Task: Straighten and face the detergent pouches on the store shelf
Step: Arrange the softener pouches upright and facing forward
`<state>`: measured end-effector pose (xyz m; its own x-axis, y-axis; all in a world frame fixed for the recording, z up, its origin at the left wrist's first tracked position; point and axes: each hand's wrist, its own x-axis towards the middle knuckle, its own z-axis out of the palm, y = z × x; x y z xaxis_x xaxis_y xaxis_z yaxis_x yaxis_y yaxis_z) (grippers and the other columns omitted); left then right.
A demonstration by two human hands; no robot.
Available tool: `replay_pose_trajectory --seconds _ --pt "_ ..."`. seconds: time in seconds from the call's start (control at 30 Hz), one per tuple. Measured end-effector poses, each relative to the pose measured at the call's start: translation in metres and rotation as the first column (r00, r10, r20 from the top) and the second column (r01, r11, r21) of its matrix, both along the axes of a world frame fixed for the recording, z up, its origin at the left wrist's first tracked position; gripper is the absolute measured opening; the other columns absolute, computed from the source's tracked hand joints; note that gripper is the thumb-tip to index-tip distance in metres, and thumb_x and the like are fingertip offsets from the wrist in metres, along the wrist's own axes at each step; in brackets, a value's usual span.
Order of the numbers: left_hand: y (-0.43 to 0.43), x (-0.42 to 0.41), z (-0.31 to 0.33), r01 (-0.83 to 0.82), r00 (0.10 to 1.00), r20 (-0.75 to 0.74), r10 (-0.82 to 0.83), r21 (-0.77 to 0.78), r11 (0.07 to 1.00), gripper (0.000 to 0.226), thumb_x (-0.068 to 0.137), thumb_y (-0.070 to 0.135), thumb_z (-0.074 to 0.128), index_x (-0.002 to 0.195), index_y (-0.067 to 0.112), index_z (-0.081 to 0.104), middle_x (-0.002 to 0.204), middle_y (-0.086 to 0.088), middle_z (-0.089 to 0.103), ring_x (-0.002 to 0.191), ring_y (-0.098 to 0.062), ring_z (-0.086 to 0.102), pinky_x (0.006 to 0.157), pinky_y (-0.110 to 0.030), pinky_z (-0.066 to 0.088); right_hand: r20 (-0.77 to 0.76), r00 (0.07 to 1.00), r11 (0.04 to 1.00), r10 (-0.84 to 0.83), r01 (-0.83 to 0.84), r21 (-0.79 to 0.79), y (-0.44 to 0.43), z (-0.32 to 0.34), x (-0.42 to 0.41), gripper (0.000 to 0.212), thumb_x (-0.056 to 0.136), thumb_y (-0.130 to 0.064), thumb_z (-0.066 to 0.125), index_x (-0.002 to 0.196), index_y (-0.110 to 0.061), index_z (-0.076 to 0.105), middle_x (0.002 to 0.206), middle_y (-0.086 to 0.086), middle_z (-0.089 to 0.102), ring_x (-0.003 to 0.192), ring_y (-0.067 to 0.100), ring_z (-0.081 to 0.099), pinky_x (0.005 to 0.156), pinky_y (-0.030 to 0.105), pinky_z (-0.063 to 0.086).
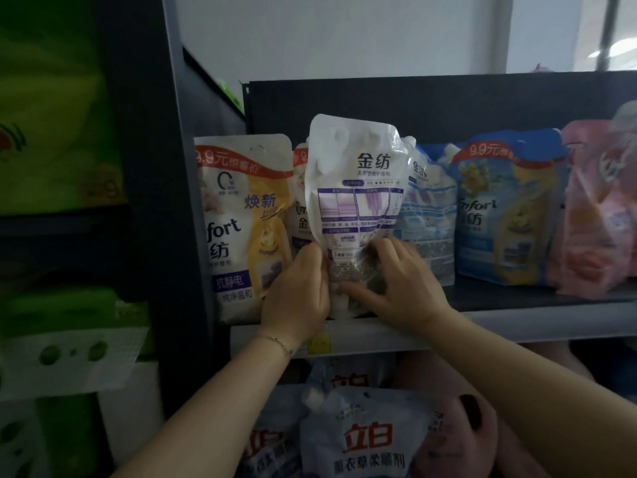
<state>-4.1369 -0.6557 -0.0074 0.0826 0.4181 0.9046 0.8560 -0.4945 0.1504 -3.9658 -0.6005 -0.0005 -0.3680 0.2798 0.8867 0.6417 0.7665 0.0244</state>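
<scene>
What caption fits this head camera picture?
Left hand and right hand grip a white pouch, back side out, on the shelf.

At my nine o'clock, green packages [51, 150] stack beside a dark upright [144, 201]; at twelve, a white wall [344, 39]; at two, a window [565, 29].

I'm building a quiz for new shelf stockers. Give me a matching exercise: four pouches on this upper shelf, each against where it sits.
Pouches:
1. white pouch with purple panels
2. white pouch with yellow streak
3. blue-and-yellow pouch
4. pink pouch

Places:
A. far right of the row
B. far left of the row
C. held by left hand and right hand
D. just left of the pink one

Pairs: 1-C, 2-B, 3-D, 4-A
</scene>
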Motion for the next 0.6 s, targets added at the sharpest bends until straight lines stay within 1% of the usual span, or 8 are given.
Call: replay_pose_trajectory --seconds 0.1,0.17,0.23,0.3,0.37,0.43,0.5,0.6 --pt "-0.0003 -0.0003 -0.0007 0.069 0.998 -0.001 -0.069 0.012 0.998 0.027 0.097 0.026 0.028 0.089 0.009 0.048 0.079 -0.002 0.048 0.065 -0.018 0.046 0.053 -0.032 0.041 0.014 0.999 0.999 0.051 -0.051 0.009 -0.0005 0.0006 0.0011 0.048 0.086 -0.059 0.054 0.101 -0.013 0.052 0.096 -0.001 0.054 0.086 0.015 0.048 0.074 0.024 0.032" --pt "-0.0003 -0.001 -0.0013 0.098 0.995 -0.012 -0.098 0.016 0.995 0.025 0.098 0.025 0.028 0.092 0.011 0.048 0.083 -0.005 0.051 0.069 -0.015 0.045 0.057 -0.032 0.041 0.046 0.997 0.998 0.057 -0.058 0.025 0.0005 0.0002 0.0008 0.043 0.09 -0.053 0.054 0.104 -0.012 0.054 0.1 0.001 0.055 0.089 0.02 0.051 0.077 0.028 0.038" --pt "-0.001 -0.0011 -0.0029 0.077 0.997 -0.033 -0.076 0.004 0.997 0.031 0.098 0.028 0.028 0.097 0.009 0.052 0.09 -0.008 0.057 0.074 -0.02 0.052 0.06 -0.036 0.047 0.069 0.996 0.997 0.048 -0.052 0.052 0.0012 -0.0001 -0.0001 0.041 0.092 -0.047 0.053 0.107 -0.009 0.056 0.106 0.004 0.057 0.095 0.024 0.052 0.082 0.033 0.042" --pt "0.0 -0.0014 -0.0037 0.059 0.998 -0.026 -0.059 -0.03 0.998 0.038 0.098 0.031 0.026 0.103 0.007 0.055 0.098 -0.009 0.06 0.082 -0.026 0.058 0.064 -0.042 0.052 0.063 0.996 0.993 0.062 -0.068 0.094 0.0003 0.0006 -0.0014 0.039 0.094 -0.042 0.052 0.107 -0.006 0.058 0.108 0.007 0.058 0.099 0.026 0.052 0.085 0.033 0.041" --pt "0.0003 -0.0007 -0.003 0.082 0.997 0.003 -0.083 -0.093 0.992 0.038 0.099 0.036 0.025 0.113 0.014 0.053 0.109 -0.006 0.059 0.09 -0.027 0.059 0.07 -0.045 0.053 0.044 0.995 0.986 0.091 -0.096 0.134 0.0 0.0014 -0.0023 0.034 0.096 -0.034 0.05 0.106 -0.002 0.059 0.109 0.011 0.06 0.101 0.027 0.051 0.088 0.031 0.039" --pt "0.0011 0.0001 -0.0012 0.115 0.993 0.001 -0.116 -0.131 0.985 0.034 0.1 0.043 0.024 0.119 0.025 0.046 0.118 0.0 0.056 0.096 -0.025 0.059 0.073 -0.044 0.052 0.016 0.994 0.983 0.109 -0.111 0.145 0.0002 0.0017 -0.0029 0.03 0.097 -0.027 0.048 0.109 -0.003 0.059 0.113 0.012 0.061 0.106 0.027 0.051 0.09 0.031 0.039" --pt "-0.0003 0.0009 0.0005 0.113 0.992 -0.033 -0.119 -0.141 0.984 0.031 0.099 0.047 0.023 0.119 0.032 0.041 0.121 0.002 0.055 0.097 -0.023 0.059 0.072 -0.041 0.052 -0.03 0.992 0.986 0.125 -0.12 0.117 0.0009 0.0013 -0.0021 0.027 0.098 -0.024 0.046 0.111 -0.004 0.059 0.116 0.01 0.061 0.106 0.025 0.051 0.088 0.03 0.04" --pt "-0.0018 0.002 0.0026 0.098 0.99 -0.082 -0.113 -0.166 0.981 0.033 0.098 0.048 0.021 0.123 0.033 0.036 0.126 0.003 0.053 0.101 -0.02 0.057 0.074 -0.038 0.052 -0.13 0.983 0.991 0.132 -0.129 0.028 0.0022 0.0017 0.0002 0.028 0.098 -0.023 0.043 0.119 -0.009 0.057 0.123 0.006 0.058 0.107 0.022 0.051 0.085 0.03 0.043"
